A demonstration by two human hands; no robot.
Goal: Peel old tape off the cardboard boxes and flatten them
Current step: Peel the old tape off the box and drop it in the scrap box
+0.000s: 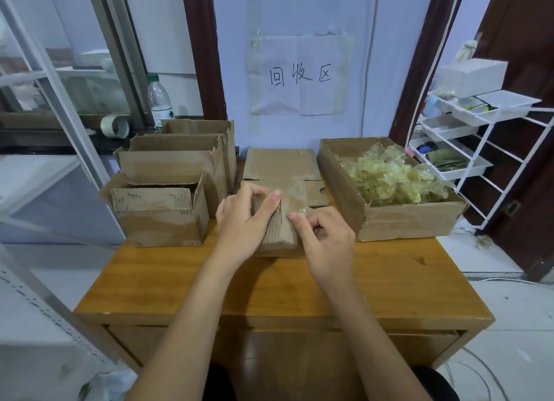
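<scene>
A small cardboard box (277, 231) stands at the middle of the wooden table (389, 278). My left hand (244, 221) grips its left side, thumb over the top. My right hand (325, 237) pinches a strip of clear tape (301, 211) at the box's upper right corner. Behind the box lies a flattened cardboard box (280, 165) with shiny tape remnants on it. Three open cardboard boxes (163, 210) stand at the left.
A large cardboard box (401, 221) at the right holds a heap of crumpled yellowish tape (389, 179). A tape roll (115, 126) and a water bottle (159, 101) sit on the ledge back left. A white wire rack (476, 149) stands right of the table.
</scene>
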